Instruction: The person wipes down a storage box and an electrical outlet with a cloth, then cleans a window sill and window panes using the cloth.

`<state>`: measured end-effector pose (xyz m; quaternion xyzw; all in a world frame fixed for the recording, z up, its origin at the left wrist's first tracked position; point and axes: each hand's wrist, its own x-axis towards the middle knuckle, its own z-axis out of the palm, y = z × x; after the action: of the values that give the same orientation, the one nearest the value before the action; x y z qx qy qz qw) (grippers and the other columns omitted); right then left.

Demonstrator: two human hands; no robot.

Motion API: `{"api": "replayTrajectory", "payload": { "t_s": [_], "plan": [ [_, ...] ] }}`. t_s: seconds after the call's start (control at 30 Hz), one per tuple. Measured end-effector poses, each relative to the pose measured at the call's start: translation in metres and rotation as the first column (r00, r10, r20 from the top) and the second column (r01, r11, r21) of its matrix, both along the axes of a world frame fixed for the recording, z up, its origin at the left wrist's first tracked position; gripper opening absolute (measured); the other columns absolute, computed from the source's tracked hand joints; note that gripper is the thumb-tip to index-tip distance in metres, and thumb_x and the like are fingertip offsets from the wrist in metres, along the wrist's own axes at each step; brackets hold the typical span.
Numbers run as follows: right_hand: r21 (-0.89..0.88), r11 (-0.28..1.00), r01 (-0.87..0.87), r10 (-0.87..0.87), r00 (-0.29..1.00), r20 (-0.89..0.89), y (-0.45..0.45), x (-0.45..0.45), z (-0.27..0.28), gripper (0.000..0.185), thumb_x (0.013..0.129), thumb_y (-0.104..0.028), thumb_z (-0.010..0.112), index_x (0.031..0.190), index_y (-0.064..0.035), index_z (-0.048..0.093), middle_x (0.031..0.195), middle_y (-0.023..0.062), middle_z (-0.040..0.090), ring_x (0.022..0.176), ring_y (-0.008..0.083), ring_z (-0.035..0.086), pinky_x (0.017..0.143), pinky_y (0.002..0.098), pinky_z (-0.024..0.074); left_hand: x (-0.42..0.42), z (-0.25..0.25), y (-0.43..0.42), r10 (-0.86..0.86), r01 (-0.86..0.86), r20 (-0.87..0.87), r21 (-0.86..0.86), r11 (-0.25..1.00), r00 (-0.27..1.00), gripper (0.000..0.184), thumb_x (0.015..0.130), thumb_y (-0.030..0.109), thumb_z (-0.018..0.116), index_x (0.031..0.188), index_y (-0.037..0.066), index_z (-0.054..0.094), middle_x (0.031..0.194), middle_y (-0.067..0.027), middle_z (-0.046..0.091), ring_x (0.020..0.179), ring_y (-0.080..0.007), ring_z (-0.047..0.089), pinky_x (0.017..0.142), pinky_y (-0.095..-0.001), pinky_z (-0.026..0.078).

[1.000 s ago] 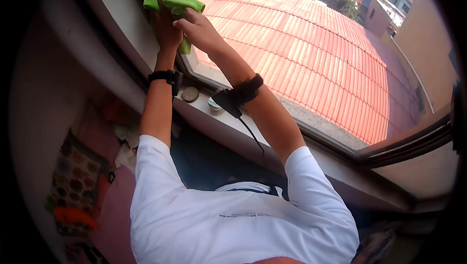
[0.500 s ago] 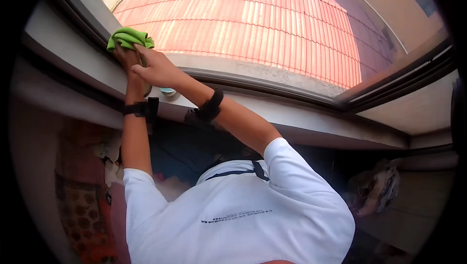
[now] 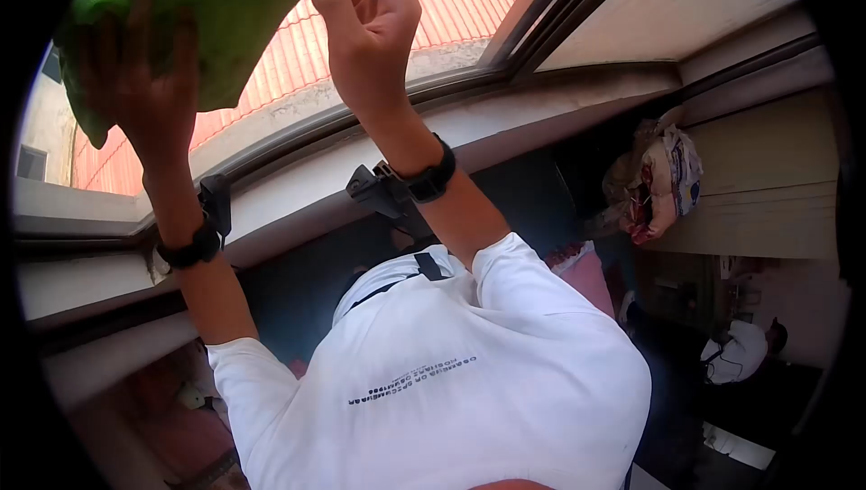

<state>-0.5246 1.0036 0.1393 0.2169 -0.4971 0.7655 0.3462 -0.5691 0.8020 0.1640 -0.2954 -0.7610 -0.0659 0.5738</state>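
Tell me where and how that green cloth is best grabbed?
Probably by the lower right edge of the green cloth, pinched from below in this view: that thin edge hangs free between the left hand, its fingers spread against the cloth, and the right hand, near its upper right end.

White short-sleeved shirt and a black band on each wrist.
The loose shirt (image 3: 505,391) has wide, hemmed sleeves (image 3: 532,278) and a few short rows of small dark lettering (image 3: 410,380) across the front, which read upside down from above. Near its lower edge lies a dark strap (image 3: 428,266). The left wristband (image 3: 191,253) carries a dark, boxy piece (image 3: 216,204) on its inner side; the right wristband (image 3: 431,181) has a similar black block (image 3: 372,190) with angled edges. The left hand (image 3: 152,97) and right hand (image 3: 374,39) are bare.
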Motion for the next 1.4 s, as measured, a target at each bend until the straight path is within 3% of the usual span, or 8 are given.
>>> {"api": "replayTrajectory", "payload": {
  "t_s": [0.03, 0.23, 0.57, 0.6, 0.83, 0.9, 1.3, 1.4],
  "plan": [
    [-0.053, 0.977, 0.206, -0.204, 0.978, 0.047, 0.031, 0.001, -0.024, 0.062, 0.086, -0.003, 0.063, 0.143, 0.0046, 0.039, 0.123, 0.0134, 0.053, 0.118, 0.0204, 0.055, 0.098, 0.0371, 0.0500, 0.012, -0.023, 0.034, -0.048, 0.051, 0.118, -0.021, 0.999, 0.992, 0.055, 0.085, 0.021, 0.071, 0.137, 0.037, 0.062, 0.128, -0.0091, 0.063, 0.125, -0.0280, 0.054, 0.101, -0.0488, 0.039],
    [0.519, 0.646, 0.560, -0.731, 0.649, 0.210, 0.109, 0.008, -0.136, 0.096, 0.087, -0.021, 0.072, 0.156, 0.0030, 0.010, 0.149, 0.0309, 0.025, 0.140, 0.0434, 0.030, 0.117, 0.0503, 0.0243, 0.057, -0.124, 0.122, -0.247, 0.383, 0.678, -0.055, 0.922, 0.693, 0.048, 0.082, 0.008, 0.066, 0.129, 0.016, 0.067, 0.148, -0.0104, 0.049, 0.143, -0.0260, 0.040, 0.110, -0.0480, 0.037],
    [0.602, 0.102, 0.792, -0.896, 0.336, -0.289, 0.169, -0.012, -0.030, 0.074, 0.081, -0.011, 0.072, 0.148, -0.0013, 0.042, 0.147, 0.0319, 0.035, 0.141, 0.0490, 0.031, 0.114, 0.0556, 0.0321, 0.051, -0.047, 0.197, -0.508, 0.424, 0.399, 0.285, 0.860, 0.763, 0.045, 0.080, 0.004, 0.065, 0.125, 0.011, 0.066, 0.129, -0.0141, 0.058, 0.118, -0.0313, 0.058, 0.095, -0.0430, 0.052],
    [0.657, 0.295, 0.694, -0.810, 0.546, -0.213, 0.178, -0.011, -0.031, 0.090, 0.085, -0.018, 0.067, 0.156, 0.0031, 0.015, 0.149, 0.0311, 0.026, 0.142, 0.0481, 0.026, 0.117, 0.0505, 0.0248, 0.051, -0.047, 0.203, -0.515, 0.416, 0.424, 0.307, 0.856, 0.745, 0.046, 0.080, 0.003, 0.065, 0.125, 0.010, 0.065, 0.127, -0.0146, 0.059, 0.114, -0.0321, 0.060, 0.092, -0.0425, 0.053],
    [0.734, 0.340, 0.588, -0.863, 0.505, -0.005, 0.175, 0.007, -0.173, 0.097, 0.081, -0.012, 0.071, 0.155, 0.0063, 0.010, 0.148, 0.0337, 0.025, 0.141, 0.0505, 0.026, 0.117, 0.0532, 0.0241, 0.062, -0.148, 0.215, -0.424, 0.353, 0.751, 0.268, 0.896, 0.507, 0.048, 0.081, 0.003, 0.063, 0.129, 0.005, 0.060, 0.128, -0.0170, 0.057, 0.115, -0.0335, 0.058, 0.096, -0.0429, 0.050],
    [0.721, 0.522, 0.455, -0.807, 0.536, 0.247, 0.167, 0.015, -0.207, 0.097, 0.081, -0.011, 0.071, 0.155, 0.0061, 0.011, 0.145, 0.0329, 0.027, 0.139, 0.0505, 0.028, 0.117, 0.0533, 0.0236, 0.067, -0.185, 0.209, -0.390, 0.331, 0.787, 0.250, 0.910, 0.477, 0.048, 0.081, 0.003, 0.062, 0.129, 0.005, 0.059, 0.128, -0.0170, 0.057, 0.117, -0.0336, 0.057, 0.097, -0.0426, 0.049],
    [0.617, 0.519, 0.591, -0.822, 0.544, 0.170, 0.125, 0.012, -0.185, 0.066, 0.077, -0.008, 0.071, 0.133, 0.0045, 0.039, 0.122, 0.0260, 0.043, 0.118, 0.0447, 0.044, 0.103, 0.0481, 0.0369, 0.069, -0.157, 0.161, -0.360, 0.265, 0.691, 0.246, 0.932, 0.627, 0.046, 0.085, 0.007, 0.067, 0.130, 0.010, 0.061, 0.134, -0.0103, 0.054, 0.121, -0.0319, 0.056, 0.099, -0.0437, 0.048],
    [0.564, 0.662, 0.494, -0.733, 0.584, 0.349, 0.101, 0.014, -0.199, 0.049, 0.080, -0.007, 0.069, 0.122, 0.0030, 0.046, 0.114, 0.0240, 0.053, 0.108, 0.0389, 0.055, 0.096, 0.0438, 0.0435, 0.076, -0.178, 0.151, -0.017, 0.120, 0.766, -0.079, 0.990, 0.642, 0.063, 0.083, 0.021, 0.072, 0.143, 0.022, 0.051, 0.145, -0.0080, 0.044, 0.135, -0.0260, 0.042, 0.106, -0.0463, 0.034]
  ]
}}
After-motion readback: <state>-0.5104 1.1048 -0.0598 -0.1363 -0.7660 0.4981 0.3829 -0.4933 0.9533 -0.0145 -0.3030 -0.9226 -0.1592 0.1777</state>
